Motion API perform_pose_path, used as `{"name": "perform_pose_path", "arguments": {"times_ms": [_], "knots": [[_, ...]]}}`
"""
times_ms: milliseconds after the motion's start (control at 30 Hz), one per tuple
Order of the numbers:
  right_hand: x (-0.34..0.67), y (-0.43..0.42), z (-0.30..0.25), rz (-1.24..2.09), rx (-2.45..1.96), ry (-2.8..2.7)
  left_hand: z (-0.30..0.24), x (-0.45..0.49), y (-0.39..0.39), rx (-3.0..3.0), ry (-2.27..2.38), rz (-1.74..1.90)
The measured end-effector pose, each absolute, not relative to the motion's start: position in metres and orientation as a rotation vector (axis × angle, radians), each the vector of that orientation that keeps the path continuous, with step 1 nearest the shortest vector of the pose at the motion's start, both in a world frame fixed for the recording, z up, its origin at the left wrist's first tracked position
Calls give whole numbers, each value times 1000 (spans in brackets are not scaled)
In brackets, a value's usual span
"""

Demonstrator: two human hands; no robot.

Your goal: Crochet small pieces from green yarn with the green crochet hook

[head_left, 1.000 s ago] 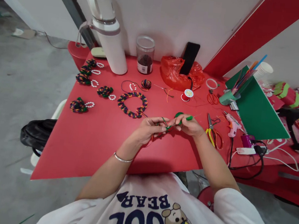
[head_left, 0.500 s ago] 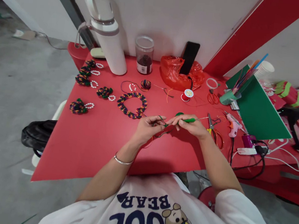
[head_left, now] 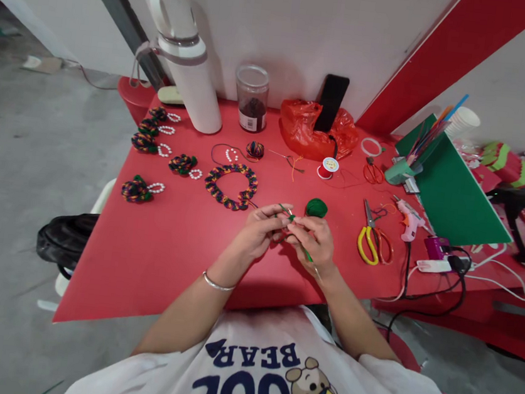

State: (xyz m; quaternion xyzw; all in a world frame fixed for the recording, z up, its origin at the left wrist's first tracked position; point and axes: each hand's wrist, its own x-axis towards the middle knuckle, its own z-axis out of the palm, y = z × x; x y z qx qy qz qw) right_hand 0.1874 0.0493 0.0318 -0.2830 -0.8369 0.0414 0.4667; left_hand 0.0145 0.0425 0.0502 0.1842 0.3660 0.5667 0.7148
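Note:
Both hands meet above the red table. My left hand pinches a small piece of green yarn work, with a strand raised over its fingers. Closed around the green handle of a crochet hook, my right hand brings the hook's tip to that piece. The hook's thin back end points toward my right wrist. A ball of green yarn lies just beyond my right hand. Left of my hands is a ring of multicoloured crochet. The fingers partly hide the yarn work.
Crocheted flowers with bead loops lie at left. Behind stand a white bottle, a jar and a phone against a red bag. Scissors, a pink glue gun and cables are at right.
My right hand has moved left and toward me, turning the hook so its tip is at the yarn work. The green ball and the scissors' handles are now uncovered.

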Motion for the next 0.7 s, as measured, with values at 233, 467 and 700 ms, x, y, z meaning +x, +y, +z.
{"name": "perform_pose_path", "arguments": {"times_ms": [233,467,700], "knots": [[207,69,56,403,-521,-2172,58,-1,43,445,783,1065],[217,77,73,410,-460,-2360,53,-2,44,579,885,1073],[219,73,86,629,-499,-2303,53,-2,43,613,866,1050]]}}
